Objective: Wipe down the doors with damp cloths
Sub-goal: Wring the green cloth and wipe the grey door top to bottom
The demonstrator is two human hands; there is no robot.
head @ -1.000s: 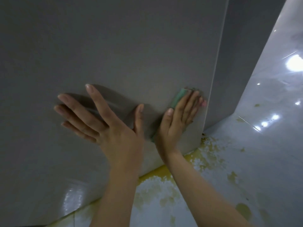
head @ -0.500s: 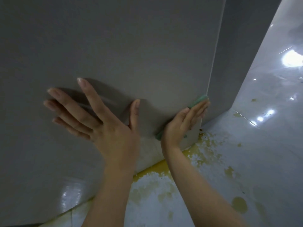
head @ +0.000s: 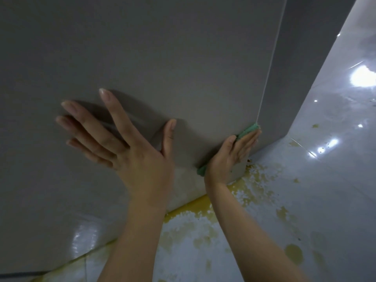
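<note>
Against the smooth grey door (head: 142, 58), the right hand (head: 230, 157) presses a folded green cloth (head: 247, 131) flat under straight fingers near the door's edge; the left hand (head: 130, 151) lies spread, holding nothing.

Green cloth (head: 247, 131) mostly hidden behind right hand (head: 230, 157); door (head: 162, 58) top cut off.

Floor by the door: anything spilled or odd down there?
Yes. Yellow-brown stains blotch the glossy floor along the grey door base, below the right hand pressing the green cloth. They look like spill or residue.
</note>
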